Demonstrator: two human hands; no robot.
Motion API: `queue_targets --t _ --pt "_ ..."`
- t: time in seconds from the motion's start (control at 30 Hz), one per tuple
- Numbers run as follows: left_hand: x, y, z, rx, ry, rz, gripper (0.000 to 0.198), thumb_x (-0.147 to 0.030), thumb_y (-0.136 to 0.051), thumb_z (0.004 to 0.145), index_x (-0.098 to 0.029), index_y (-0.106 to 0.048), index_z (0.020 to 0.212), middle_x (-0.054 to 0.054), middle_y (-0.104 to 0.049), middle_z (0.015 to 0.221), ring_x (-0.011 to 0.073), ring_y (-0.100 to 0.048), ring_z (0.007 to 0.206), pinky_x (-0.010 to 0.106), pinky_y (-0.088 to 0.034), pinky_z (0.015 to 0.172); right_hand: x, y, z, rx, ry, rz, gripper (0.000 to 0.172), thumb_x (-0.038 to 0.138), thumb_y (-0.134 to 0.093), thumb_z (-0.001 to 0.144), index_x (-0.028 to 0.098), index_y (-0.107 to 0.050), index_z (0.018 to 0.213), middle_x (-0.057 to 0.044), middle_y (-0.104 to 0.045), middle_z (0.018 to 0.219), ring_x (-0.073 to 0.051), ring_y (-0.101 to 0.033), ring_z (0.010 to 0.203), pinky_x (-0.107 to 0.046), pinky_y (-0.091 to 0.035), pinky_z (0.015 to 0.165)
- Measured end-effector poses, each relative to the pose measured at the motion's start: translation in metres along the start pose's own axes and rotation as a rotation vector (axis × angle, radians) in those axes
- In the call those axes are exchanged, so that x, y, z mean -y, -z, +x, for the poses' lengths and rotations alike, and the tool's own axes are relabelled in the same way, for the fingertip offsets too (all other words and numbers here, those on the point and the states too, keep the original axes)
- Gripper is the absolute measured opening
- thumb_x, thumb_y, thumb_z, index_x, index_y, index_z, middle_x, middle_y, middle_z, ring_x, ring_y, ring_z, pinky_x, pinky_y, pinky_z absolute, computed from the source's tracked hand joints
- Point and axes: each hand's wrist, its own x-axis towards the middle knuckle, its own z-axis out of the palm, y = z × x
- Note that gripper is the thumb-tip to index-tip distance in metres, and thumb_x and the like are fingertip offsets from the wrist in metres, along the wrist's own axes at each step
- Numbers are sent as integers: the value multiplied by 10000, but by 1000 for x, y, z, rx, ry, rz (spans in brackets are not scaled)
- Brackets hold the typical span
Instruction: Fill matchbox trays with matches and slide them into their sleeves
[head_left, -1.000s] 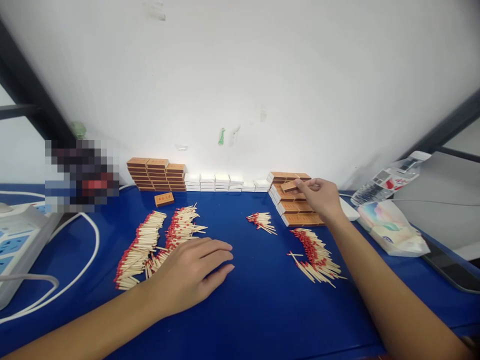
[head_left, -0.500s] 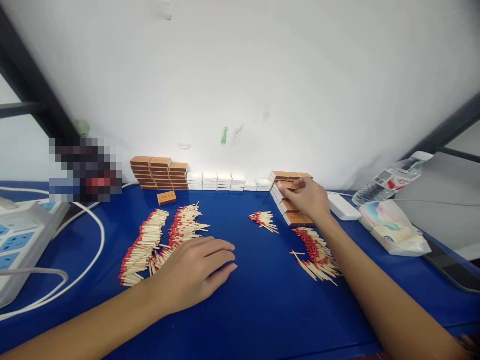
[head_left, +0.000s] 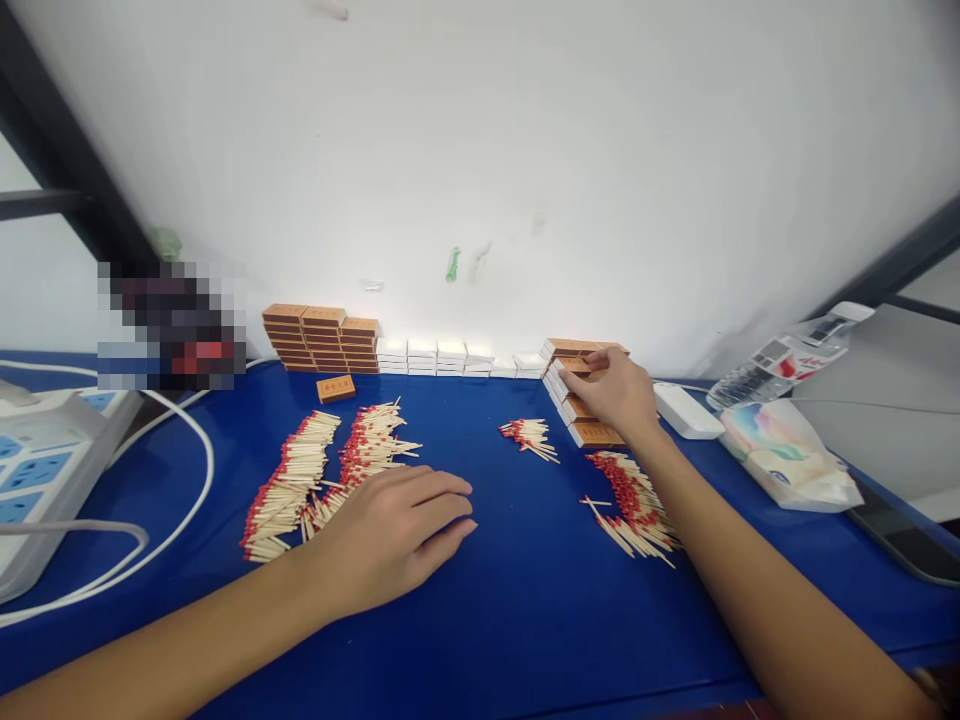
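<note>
My right hand (head_left: 616,393) reaches to the back right and pinches an orange matchbox (head_left: 573,365) lying on the slanted pile of matchboxes (head_left: 585,432) by the wall. Palm down, my left hand (head_left: 390,530) rests on the blue table (head_left: 525,610), fingers stretched out, touching the edge of a heap of red-tipped matches (head_left: 330,465). A small bunch of matches (head_left: 529,438) lies in the middle. Another heap of matches (head_left: 631,505) lies under my right forearm.
Stacks of orange matchboxes (head_left: 319,338) and white inner trays (head_left: 439,358) line the wall. One lone orange matchbox (head_left: 335,388) lies before them. A power strip (head_left: 41,480) with white cables sits left. A white box (head_left: 686,411), tissue pack (head_left: 784,455) and plastic bottle (head_left: 787,355) are right.
My right hand has lowered the orange matchbox from just above the pile down onto it. My left hand has stayed put.
</note>
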Motion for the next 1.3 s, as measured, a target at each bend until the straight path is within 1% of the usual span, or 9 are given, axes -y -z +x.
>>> queue_targets --t 0.33,0.57,0.67,0.77,0.83,0.9,1.03,1.17,1.3 --pt "-1 1 0 -10 -12 1 134 -241 -648 1076 -202 -770 1037 33 -843 1106 179 -821 920 335 -681 853 -1 -5 1 -17 25 40 493 650 -778 791 239 -631 1020 -137 -812 1131 -367 -740 1057 -473 -548 882" --pt "0 1 1 -10 -10 6 120 -240 -653 1073 -201 -760 1035 17 -840 1107 185 -819 922 353 -680 861 5 1 -2 11 15 24 481 635 -756 830 230 -642 1064 -145 -803 1150 -372 -729 1069 -469 -538 892" --pt "2 2 2 -15 -19 32 126 -248 -644 1080 -197 -754 1041 19 -838 1110 185 -814 918 353 -676 856 9 8 -7 -54 69 22 413 582 -721 869 216 -653 1049 -162 -791 1149 -373 -715 1075 -480 -532 919" --pt "1 7 4 -22 -82 115 152 -222 -607 1095 -182 -746 1050 34 -837 1075 174 -793 872 337 -664 821 19 17 -16 -125 200 54 259 459 -649 934 212 -669 1010 -167 -780 1092 -354 -712 1039 -480 -527 924" --pt "-2 12 7 -11 -162 215 175 -144 -576 1089 -168 -742 1041 48 -833 1034 177 -769 852 333 -650 790 34 21 -26 -73 343 90 203 372 -563 993 209 -684 1001 -159 -779 1034 -334 -716 980 -473 -528 893" --pt "-6 16 10 -4 -244 305 163 -103 -600 1064 -150 -740 995 68 -825 989 200 -757 886 349 -640 794 58 21 -35 72 515 111 229 303 -500 1033 207 -706 1000 -140 -785 979 -311 -718 927 -453 -532 860" --pt "-13 17 10 -49 -397 362 129 -128 -670 1023 -127 -753 925 99 -808 949 235 -738 947 377 -621 827 123 5 -43 315 768 119 179 261 -582 1039 243 -748 975 -71 -814 1007 -262 -728 985 -376 -523 871" --pt "-13 15 8 -44 -449 391 136 -104 -641 1006 -123 -773 983 128 -802 1004 243 -719 953 391 -593 815 183 -21 -28 365 827 103 162 216 -606 1031 236 -757 979 -55 -785 972 -225 -694 901 -339 -480 799" --pt "-8 14 7 -24 -461 408 106 -108 -687 977 -129 -753 897 113 -766 898 220 -676 820 369 -529 699 208 -45 -6 323 765 55 135 228 -630 1029 209 -762 1044 -89 -737 1007 -246 -659 902 -356 -454 775"
